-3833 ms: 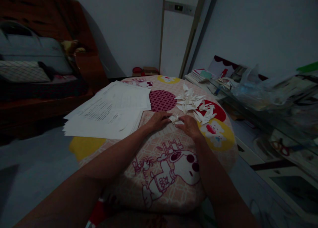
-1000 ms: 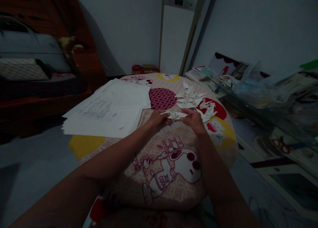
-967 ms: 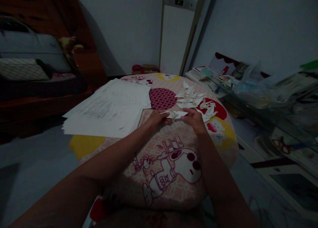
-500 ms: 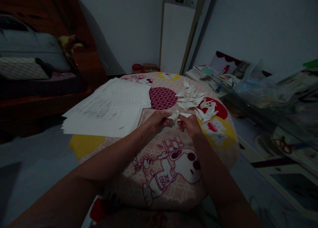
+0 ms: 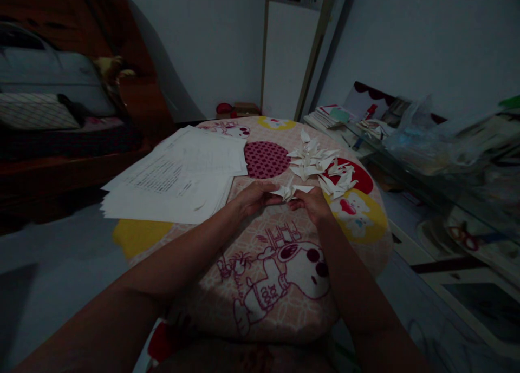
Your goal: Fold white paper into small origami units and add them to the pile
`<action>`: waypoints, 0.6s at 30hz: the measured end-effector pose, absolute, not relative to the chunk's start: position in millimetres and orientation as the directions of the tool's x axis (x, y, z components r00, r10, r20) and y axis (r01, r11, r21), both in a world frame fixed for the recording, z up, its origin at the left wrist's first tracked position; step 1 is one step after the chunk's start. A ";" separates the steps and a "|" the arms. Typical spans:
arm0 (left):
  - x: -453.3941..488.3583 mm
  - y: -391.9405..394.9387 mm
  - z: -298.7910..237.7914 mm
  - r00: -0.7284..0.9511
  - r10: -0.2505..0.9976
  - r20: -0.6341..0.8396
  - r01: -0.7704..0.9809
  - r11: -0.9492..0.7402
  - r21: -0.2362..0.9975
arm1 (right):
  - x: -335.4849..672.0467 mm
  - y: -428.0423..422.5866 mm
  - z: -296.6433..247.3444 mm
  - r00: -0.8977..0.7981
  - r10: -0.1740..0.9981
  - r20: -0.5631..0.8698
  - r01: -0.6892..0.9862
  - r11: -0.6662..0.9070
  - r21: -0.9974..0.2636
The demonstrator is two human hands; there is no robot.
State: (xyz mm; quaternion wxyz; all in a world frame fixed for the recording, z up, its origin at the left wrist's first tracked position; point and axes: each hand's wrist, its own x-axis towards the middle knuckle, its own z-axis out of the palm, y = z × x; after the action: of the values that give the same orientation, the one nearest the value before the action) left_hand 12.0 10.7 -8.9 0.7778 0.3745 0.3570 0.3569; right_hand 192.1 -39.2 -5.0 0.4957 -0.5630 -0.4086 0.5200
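Between my two hands is a white folded paper crane [image 5: 289,191], its wings spread to either side. My left hand [image 5: 259,196] pinches the left wing between thumb and fingers. On the other wing my right hand [image 5: 312,204] is closed, fingers curled below the paper. Just beyond the hands, several more white paper cranes [image 5: 307,155] lie clustered on the patterned tablecloth [image 5: 244,237]. A stack of printed paper sheets [image 5: 174,172] rests to the left of my left hand.
A glass-topped stand [image 5: 390,162] with papers and a clear plastic bag [image 5: 426,140] runs along the right. A wooden bench [image 5: 142,108] holding a grey bag [image 5: 52,80] is at the left. Behind the table stands a tall white cabinet-like unit [image 5: 290,59].
The crane's wings now lie flatter and wider between my hands, and its body shows more clearly. My fingers have shifted slightly under the wings. The other cranes and the paper stack stay put.
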 end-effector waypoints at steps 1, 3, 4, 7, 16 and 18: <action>12.4 10.0 -8.1 0.485 0.822 -0.297 -0.293 0.473 0.831 | 191.7 -39.2 -4.9 0.117 0.976 -0.183 -0.066 -0.176 -0.982; 13.3 9.0 -7.1 0.470 0.826 -0.312 -0.301 0.482 0.823 | 190.7 -39.8 -4.3 0.101 0.976 -0.195 -0.082 -0.187 -0.979; 13.7 8.7 -6.9 0.461 0.829 -0.315 -0.304 0.482 0.822 | 190.1 -40.2 -3.9 0.100 0.975 -0.197 -0.087 -0.188 -0.978; 13.7 8.1 -6.8 0.457 0.844 -0.280 -0.305 0.444 0.843 | 187.6 -41.4 -2.3 0.112 0.983 -0.147 -0.100 -0.136 -0.986; -11.2 9.2 7.4 0.432 0.824 0.366 -0.088 -0.366 0.927 | 185.8 -48.8 10.4 0.166 0.905 0.391 0.302 0.331 -0.894; -14.9 10.5 8.5 0.431 0.788 0.440 -0.003 -0.486 0.874 | 184.8 -51.8 12.5 0.123 0.828 0.547 0.414 0.458 -0.787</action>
State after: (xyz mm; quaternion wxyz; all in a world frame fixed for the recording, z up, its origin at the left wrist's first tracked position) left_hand -14.9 10.5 8.5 0.4295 0.7286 0.2694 0.4606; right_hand 184.8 -51.8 12.5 0.5688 -0.4879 -0.6367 0.1821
